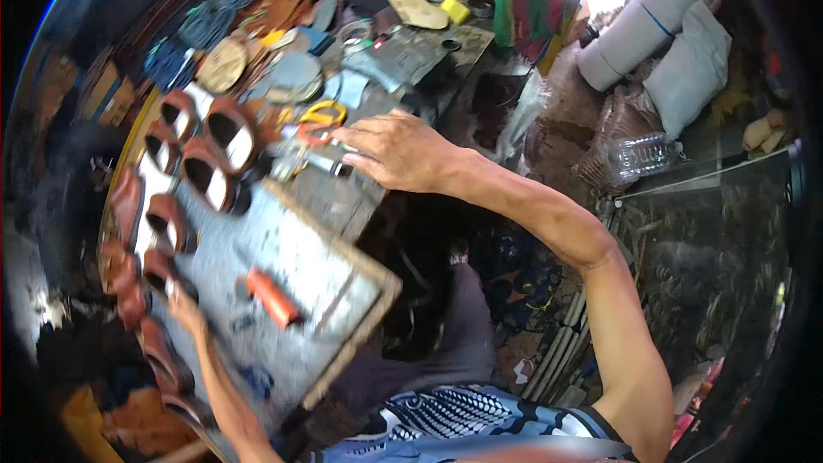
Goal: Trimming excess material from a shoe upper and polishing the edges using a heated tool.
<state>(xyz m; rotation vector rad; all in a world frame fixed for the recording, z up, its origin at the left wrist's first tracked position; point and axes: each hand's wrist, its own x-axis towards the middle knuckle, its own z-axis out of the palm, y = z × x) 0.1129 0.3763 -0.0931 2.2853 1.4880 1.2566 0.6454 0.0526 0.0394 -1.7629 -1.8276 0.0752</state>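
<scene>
My right hand (396, 151) reaches out over the cluttered workbench, fingers spread and pointing left, next to scissors with orange and yellow handles (319, 123); it holds nothing that I can see. My left hand (183, 304) rests at the left edge of a grey board (326, 266), touching one of several brown leather shoe uppers (159, 273) lined along that edge. An orange-handled tool (273, 297) lies on the board between my arms.
More brown uppers (225, 133) sit at the board's far end. Leather scraps, soles, tins and a yellow block (455, 9) crowd the bench top. A clear plastic bottle (639, 154) and white sacks (677, 51) lie to the right.
</scene>
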